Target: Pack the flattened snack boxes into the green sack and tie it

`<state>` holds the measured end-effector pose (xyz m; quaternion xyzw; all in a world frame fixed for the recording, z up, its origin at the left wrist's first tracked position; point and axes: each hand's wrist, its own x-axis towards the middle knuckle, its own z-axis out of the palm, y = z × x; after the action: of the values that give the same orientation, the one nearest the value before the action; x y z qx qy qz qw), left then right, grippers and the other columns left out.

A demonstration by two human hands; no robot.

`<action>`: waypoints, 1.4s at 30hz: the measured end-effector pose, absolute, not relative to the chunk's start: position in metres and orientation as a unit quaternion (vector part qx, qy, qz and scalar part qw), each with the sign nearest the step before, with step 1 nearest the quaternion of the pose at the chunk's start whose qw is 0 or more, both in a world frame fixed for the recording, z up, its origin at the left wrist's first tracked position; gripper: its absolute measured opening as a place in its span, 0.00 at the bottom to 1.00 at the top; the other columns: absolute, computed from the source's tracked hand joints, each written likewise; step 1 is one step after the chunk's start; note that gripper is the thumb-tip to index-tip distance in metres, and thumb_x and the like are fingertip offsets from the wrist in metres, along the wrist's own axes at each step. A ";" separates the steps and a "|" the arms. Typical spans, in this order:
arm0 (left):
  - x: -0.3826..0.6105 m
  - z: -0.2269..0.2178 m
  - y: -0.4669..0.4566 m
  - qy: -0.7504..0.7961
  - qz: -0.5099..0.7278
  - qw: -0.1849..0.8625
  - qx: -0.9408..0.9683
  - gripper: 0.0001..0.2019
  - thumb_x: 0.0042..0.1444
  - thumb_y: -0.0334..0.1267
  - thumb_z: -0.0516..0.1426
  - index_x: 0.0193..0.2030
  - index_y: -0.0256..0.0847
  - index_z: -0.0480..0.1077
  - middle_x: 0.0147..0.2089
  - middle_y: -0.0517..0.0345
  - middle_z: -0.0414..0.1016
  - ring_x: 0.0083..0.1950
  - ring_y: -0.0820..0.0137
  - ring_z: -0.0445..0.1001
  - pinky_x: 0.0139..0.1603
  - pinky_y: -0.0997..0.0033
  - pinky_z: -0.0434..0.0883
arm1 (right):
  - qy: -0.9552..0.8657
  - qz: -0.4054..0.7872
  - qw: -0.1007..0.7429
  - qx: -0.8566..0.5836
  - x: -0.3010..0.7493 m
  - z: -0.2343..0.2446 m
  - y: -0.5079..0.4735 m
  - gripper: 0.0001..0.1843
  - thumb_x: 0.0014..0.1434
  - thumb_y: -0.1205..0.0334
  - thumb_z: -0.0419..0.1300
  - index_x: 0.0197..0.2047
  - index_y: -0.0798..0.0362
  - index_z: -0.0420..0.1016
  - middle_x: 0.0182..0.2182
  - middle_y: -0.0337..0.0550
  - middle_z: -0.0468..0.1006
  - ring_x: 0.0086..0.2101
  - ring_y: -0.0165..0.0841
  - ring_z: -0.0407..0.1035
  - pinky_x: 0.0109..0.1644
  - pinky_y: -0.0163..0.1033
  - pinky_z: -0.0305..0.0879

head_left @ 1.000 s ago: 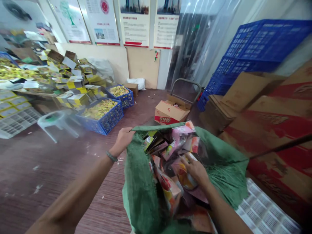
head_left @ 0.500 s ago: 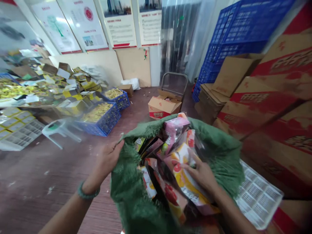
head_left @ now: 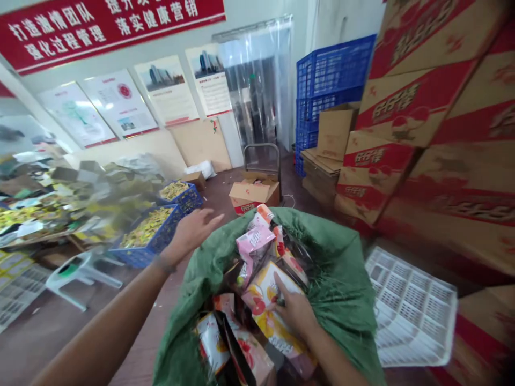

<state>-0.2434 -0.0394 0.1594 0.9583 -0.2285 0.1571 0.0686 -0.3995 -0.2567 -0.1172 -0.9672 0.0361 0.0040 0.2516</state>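
A large green woven sack (head_left: 338, 279) stands before me with its mouth wide. Crumpled printed packages with fruit pictures fill it, among them a pink package (head_left: 255, 239) at the top and a red-and-pink carton (head_left: 251, 351) lower left. My right hand (head_left: 295, 311) lies on a yellow-and-white package (head_left: 265, 300) inside the sack, thumb and index finger spread across its surface; the other fingers are partly hidden. Over the sack's left rim, my left hand (head_left: 195, 230) is held in the air with fingers apart and nothing in them.
Stacked red-and-brown cartons (head_left: 386, 155) rise on the right, above a white plastic crate (head_left: 414, 305). Ahead stands an open carton (head_left: 249, 197) by a metal trolley handle (head_left: 261, 146). Blue crates (head_left: 151, 236) of yellow packets, a white stool (head_left: 82, 273) and a heaped table lie left.
My left hand has let go of the sack's rim and opened above it. My right hand stays on the same package. The view has tilted up and turned right.
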 end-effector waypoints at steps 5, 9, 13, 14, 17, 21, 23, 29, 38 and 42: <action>-0.176 0.114 -0.160 -0.330 0.106 0.008 0.938 0.42 0.61 0.63 0.55 0.73 0.35 0.59 0.77 0.35 0.53 0.76 0.49 0.54 0.73 0.53 0.55 | 0.035 -0.030 0.247 -0.968 -0.411 -0.124 -0.248 0.43 0.70 0.44 0.56 0.79 0.50 0.43 0.36 0.52 0.84 0.39 0.49 0.80 0.41 0.44 0.70; -0.169 0.047 -0.193 -0.334 -0.020 -0.030 0.942 0.36 0.61 0.67 0.53 0.65 0.45 0.70 0.74 0.44 0.61 0.75 0.42 0.54 0.72 0.32 0.50 | 0.051 -0.029 0.258 -0.964 -0.419 -0.124 -0.249 0.43 0.70 0.44 0.56 0.79 0.51 0.44 0.34 0.52 0.84 0.37 0.49 0.80 0.40 0.44 0.70; -0.208 -0.003 -0.173 -0.369 0.010 -0.047 0.928 0.35 0.58 0.70 0.54 0.52 0.40 0.79 0.59 0.39 0.76 0.72 0.38 0.57 0.73 0.29 0.44 | 0.089 -0.022 0.290 -0.953 -0.426 -0.132 -0.254 0.43 0.68 0.44 0.59 0.78 0.49 0.48 0.35 0.51 0.84 0.39 0.48 0.81 0.42 0.42 0.71; -0.219 -0.014 -0.164 -0.382 0.036 -0.050 0.922 0.34 0.60 0.68 0.53 0.51 0.39 0.80 0.58 0.38 0.77 0.73 0.39 0.55 0.74 0.30 0.42 | 0.098 -0.017 0.297 -0.950 -0.428 -0.135 -0.254 0.44 0.67 0.44 0.61 0.78 0.48 0.48 0.35 0.50 0.84 0.40 0.48 0.81 0.42 0.42 0.71; -0.243 -0.051 -0.140 -0.422 0.057 -0.077 0.902 0.21 0.65 0.52 0.55 0.51 0.38 0.80 0.54 0.40 0.78 0.75 0.46 0.55 0.75 0.33 0.42 | 0.102 -0.005 0.323 -0.941 -0.435 -0.144 -0.250 0.48 0.62 0.43 0.67 0.77 0.46 0.50 0.34 0.49 0.84 0.40 0.49 0.81 0.42 0.41 0.70; -0.242 -0.094 -0.125 -0.415 0.018 -0.048 0.908 0.12 0.65 0.36 0.55 0.49 0.40 0.79 0.48 0.48 0.81 0.59 0.58 0.74 0.75 0.42 0.49 | 0.088 -0.010 0.353 -0.931 -0.447 -0.142 -0.243 0.50 0.61 0.44 0.67 0.77 0.53 0.52 0.30 0.47 0.83 0.36 0.47 0.79 0.41 0.41 0.69; -0.234 -0.105 -0.123 -0.394 0.017 -0.019 0.919 0.15 0.69 0.35 0.49 0.47 0.40 0.78 0.46 0.50 0.81 0.52 0.62 0.77 0.73 0.45 0.53 | 0.074 -0.031 0.350 -0.933 -0.451 -0.133 -0.243 0.50 0.61 0.45 0.66 0.77 0.55 0.52 0.29 0.46 0.82 0.33 0.46 0.78 0.41 0.42 0.69; -0.222 -0.102 -0.126 -0.359 -0.002 0.049 0.932 0.14 0.69 0.32 0.49 0.44 0.35 0.77 0.47 0.45 0.81 0.54 0.59 0.77 0.71 0.46 0.55 | 0.006 -0.028 0.420 -0.907 -0.434 -0.095 -0.248 0.42 0.67 0.42 0.55 0.77 0.51 0.53 0.33 0.44 0.81 0.34 0.41 0.75 0.39 0.39 0.65; -0.217 0.002 -0.095 -0.297 0.052 0.244 0.922 0.13 0.68 0.36 0.54 0.55 0.34 0.74 0.47 0.51 0.81 0.44 0.69 0.78 0.48 0.71 0.73 | 0.058 0.058 0.304 -0.949 -0.395 -0.077 -0.229 0.50 0.66 0.30 0.53 0.79 0.50 0.43 0.39 0.51 0.83 0.42 0.50 0.79 0.39 0.42 0.63; -0.257 0.034 -0.015 -0.170 0.181 0.202 0.947 0.12 0.67 0.39 0.56 0.48 0.32 0.72 0.50 0.39 0.75 0.54 0.55 0.73 0.59 0.51 0.68 | 0.033 0.059 0.279 -0.958 -0.384 -0.073 -0.232 0.47 0.68 0.32 0.51 0.78 0.50 0.44 0.40 0.52 0.84 0.43 0.51 0.79 0.41 0.43 0.65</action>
<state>-0.2574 -0.0154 0.0337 0.9472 -0.1699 0.1815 0.2023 -0.3844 -0.2321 -0.0730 -0.9578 0.0334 0.0595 0.2792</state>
